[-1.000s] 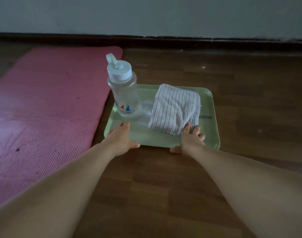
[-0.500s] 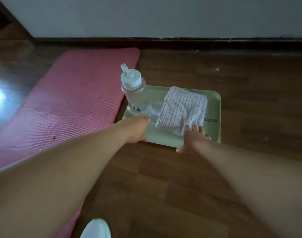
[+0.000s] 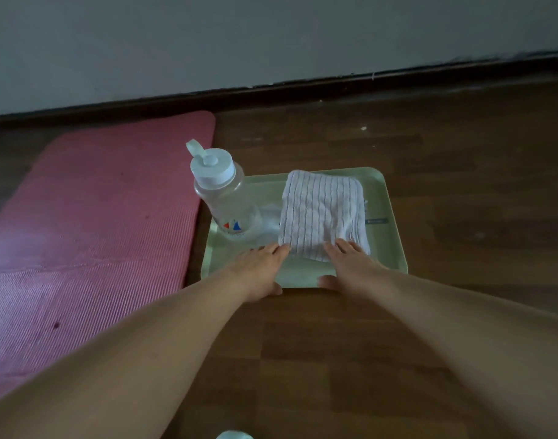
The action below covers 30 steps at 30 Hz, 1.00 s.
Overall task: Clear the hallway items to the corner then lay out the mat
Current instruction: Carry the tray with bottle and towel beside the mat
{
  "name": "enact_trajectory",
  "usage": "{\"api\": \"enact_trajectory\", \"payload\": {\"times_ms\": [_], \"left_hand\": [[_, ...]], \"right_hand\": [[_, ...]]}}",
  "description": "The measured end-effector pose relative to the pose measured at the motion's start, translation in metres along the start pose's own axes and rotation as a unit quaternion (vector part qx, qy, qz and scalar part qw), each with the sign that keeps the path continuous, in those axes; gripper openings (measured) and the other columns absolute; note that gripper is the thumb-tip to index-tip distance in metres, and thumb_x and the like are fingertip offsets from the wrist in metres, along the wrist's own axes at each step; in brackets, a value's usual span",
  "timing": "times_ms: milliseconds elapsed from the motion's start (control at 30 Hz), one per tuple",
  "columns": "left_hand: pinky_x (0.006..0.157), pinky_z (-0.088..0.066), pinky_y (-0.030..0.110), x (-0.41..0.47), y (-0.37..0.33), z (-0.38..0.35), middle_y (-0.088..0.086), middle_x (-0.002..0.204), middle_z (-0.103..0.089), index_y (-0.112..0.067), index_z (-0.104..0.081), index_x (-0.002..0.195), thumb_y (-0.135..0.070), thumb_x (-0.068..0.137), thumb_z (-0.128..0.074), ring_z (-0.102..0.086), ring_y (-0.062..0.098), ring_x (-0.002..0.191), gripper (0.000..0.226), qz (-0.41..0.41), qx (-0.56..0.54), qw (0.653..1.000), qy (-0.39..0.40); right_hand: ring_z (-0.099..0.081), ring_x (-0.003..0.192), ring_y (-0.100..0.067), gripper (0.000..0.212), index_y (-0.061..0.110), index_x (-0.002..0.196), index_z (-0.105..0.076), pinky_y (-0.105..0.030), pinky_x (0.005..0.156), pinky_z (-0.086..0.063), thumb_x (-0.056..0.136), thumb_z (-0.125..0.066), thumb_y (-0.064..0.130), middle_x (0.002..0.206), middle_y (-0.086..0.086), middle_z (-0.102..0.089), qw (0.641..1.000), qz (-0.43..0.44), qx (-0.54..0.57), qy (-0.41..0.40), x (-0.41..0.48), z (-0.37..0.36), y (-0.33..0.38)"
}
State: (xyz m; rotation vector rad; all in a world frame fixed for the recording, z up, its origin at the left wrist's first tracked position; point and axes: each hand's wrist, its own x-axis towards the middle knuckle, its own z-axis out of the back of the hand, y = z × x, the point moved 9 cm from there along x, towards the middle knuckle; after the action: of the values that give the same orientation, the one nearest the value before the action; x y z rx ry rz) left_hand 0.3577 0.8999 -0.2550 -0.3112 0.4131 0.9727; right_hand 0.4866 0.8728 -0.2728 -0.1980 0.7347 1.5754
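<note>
A pale green tray (image 3: 390,248) lies on the wooden floor beside a pink mat (image 3: 97,223) that is spread flat to its left. On the tray stand a clear water bottle (image 3: 222,191) with a white cap at the left and a folded white striped towel (image 3: 322,213) at the right. My left hand (image 3: 258,267) and my right hand (image 3: 350,267) both clasp the tray's near edge, fingers lying on top and thumbs at the rim. The fingertips of both hands touch the towel's near edge.
A grey wall with a dark baseboard (image 3: 303,88) runs across the back, close behind the mat and tray. Bare wooden floor (image 3: 461,185) extends to the right of the tray. A small white object (image 3: 233,435) peeks in at the bottom edge.
My left hand has slid right along the tray's near edge, closer to my right hand. The view has shifted, with the tray staying beside the mat.
</note>
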Motion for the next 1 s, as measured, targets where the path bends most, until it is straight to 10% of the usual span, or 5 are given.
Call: {"api": "enact_trajectory", "payload": {"times_ms": [567,1000], "left_hand": [[0.1,-0.043,0.039,0.022,0.044,-0.044,0.001,0.152,-0.025,-0.037,0.016,0.145,-0.025,0.084,-0.067,-0.047,0.025,0.125,0.104,-0.064,0.004,0.996,0.056],[0.093,-0.041,0.031,0.067,0.071,-0.028,0.002,0.154,-0.026,-0.048,0.023,0.139,-0.03,0.084,-0.066,-0.051,0.022,0.12,0.106,-0.043,-0.1,0.993,0.051]], "right_hand": [[0.009,0.146,-0.025,0.08,0.017,0.15,0.004,-0.043,0.117,-0.018,0.094,-0.052,0.015,0.158,-0.002,0.015,0.998,-0.057,-0.03,-0.018,0.029,-0.014,-0.006],[0.006,0.146,-0.023,0.084,0.016,0.15,-0.002,-0.041,0.115,-0.018,0.09,-0.054,0.043,0.158,-0.002,0.009,0.996,-0.078,-0.001,-0.045,0.066,0.025,0.0]]}}
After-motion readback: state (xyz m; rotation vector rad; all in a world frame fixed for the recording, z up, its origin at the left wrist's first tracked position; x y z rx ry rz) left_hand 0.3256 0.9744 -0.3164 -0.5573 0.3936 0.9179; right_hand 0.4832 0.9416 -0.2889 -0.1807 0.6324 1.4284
